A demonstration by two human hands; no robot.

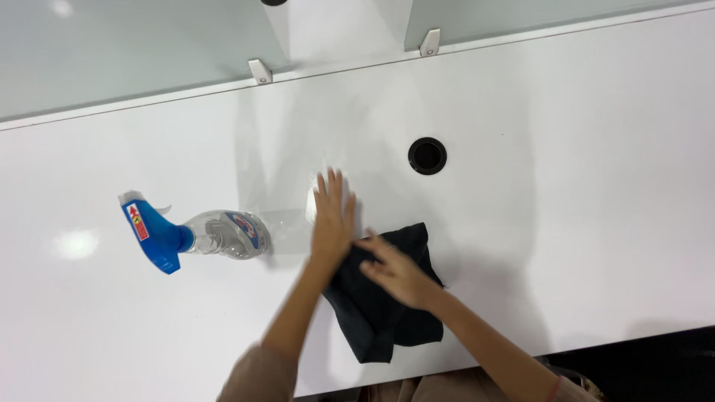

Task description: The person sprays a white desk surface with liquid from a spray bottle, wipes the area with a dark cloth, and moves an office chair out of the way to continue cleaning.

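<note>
My left hand (332, 216) lies flat on the white desk (566, 186), fingers spread, over a white wad that looks like a tissue (311, 202) peeking out at its left edge. My right hand (396, 272) rests with fingers apart on a dark cloth (387, 316) spread on the desk near the front edge. Both hands are blurred by motion. Whether the left hand grips the white wad is unclear.
A clear spray bottle with a blue trigger head (195, 234) lies on its side left of my hands. A round black cable hole (427, 155) sits behind and right. Frosted glass partition panels (126, 52) with white brackets line the back edge.
</note>
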